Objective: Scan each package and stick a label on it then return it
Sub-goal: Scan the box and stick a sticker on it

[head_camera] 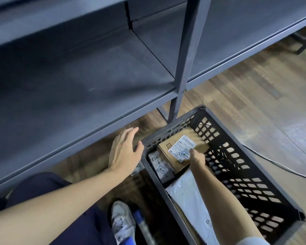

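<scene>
Head view: my right hand [198, 158] is down inside the black crate [254, 184], fingertips on the near edge of the cardboard box [171, 154]. The fingers are bent toward it, but I cannot tell whether they pinch the box or only touch it, since the back of my hand hides them. My left hand [124, 152] hangs outside the crate, just beside its left rim, fingers straight and loosely together, thumb apart, holding nothing.

The box lies flat at the far end of the crate, its long axis running from near left to far right. A white shipping label [183, 147] sits on its top face, barcode at the far end, with a small blue-printed sticker [185, 154] at the label's near corner, by my fingertips. A darker package [160, 167] lies just left of the box, against the crate's wall, and a white plastic mailer [187, 195] lies nearer me under my forearm.

The crate stands on the wood floor [254, 96] beside the grey metal shelf [78, 85].
</scene>
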